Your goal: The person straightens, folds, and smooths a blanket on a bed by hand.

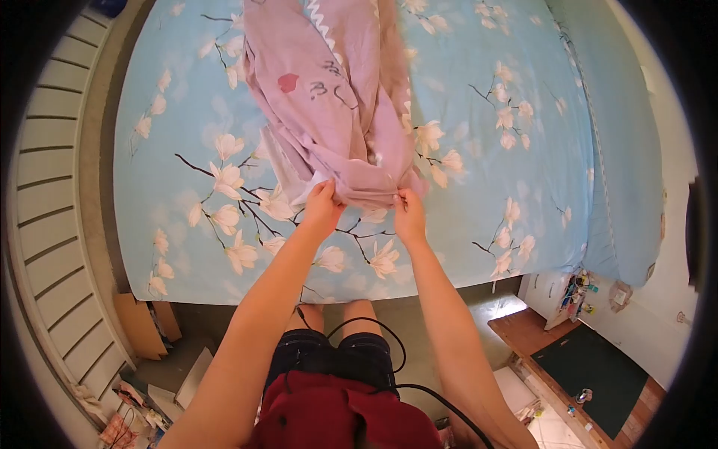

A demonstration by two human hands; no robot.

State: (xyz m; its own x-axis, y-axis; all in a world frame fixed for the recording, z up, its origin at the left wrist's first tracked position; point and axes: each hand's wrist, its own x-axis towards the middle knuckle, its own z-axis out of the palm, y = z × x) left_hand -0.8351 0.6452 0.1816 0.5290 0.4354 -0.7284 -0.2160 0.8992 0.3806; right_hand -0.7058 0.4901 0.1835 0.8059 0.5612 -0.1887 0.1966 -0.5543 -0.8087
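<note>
pale-blue bedsheet [464, 258], smooth and broadly flat, printed with cream blossoms on thin dark branches. along the left side, cream slatted panel [48, 217] with narrow parallel dark grooves; at lower right, brown wooden tabletop [516, 325] beneath a dark-green rectangular mat [594, 370]. at upper middle on the sheet, soft dusty-pink cloth [318, 112] with white zigzag trim, a rounded red patch and dark curling marks; long folds lengthwise, near end gathered into loose creases. left hand [324, 208] closed in a pinch on the left of that near end, just beside a pale whitish flap [280, 159]; right hand [409, 215] likewise closed, thumb against fingertips, gripping the right corner. between both hands, pink hem rumpled and gently curved. at bottom, dark-red fabric top [336, 411], softly wrinkled, above dark shorts [374, 348].
</note>
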